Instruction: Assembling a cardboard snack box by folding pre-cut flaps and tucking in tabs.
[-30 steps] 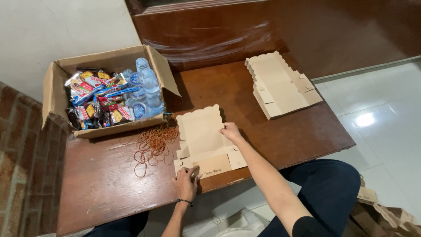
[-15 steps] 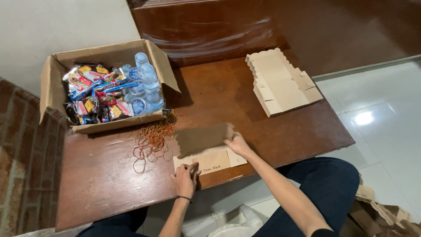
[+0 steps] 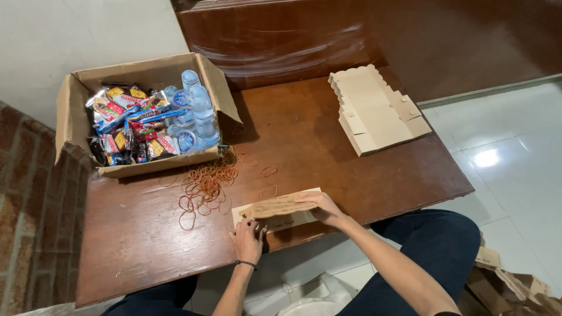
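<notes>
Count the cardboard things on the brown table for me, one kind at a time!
Open brown cardboard carton full of snack packets and water bottles: 1
Stack of flat pale cardboard box blanks at the far right: 1
Pale cardboard box blank being folded under the left hand and right hand: 1
Total: 3

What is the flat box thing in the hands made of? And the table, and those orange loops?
The flat box piece under the left hand and right hand looks like thin tan cardboard, matte, with folds and a wavy edge. The table seems to be dark wood, glossy, with grain and reflections. The orange loops look like rubber bands: thin and floppy.
</notes>
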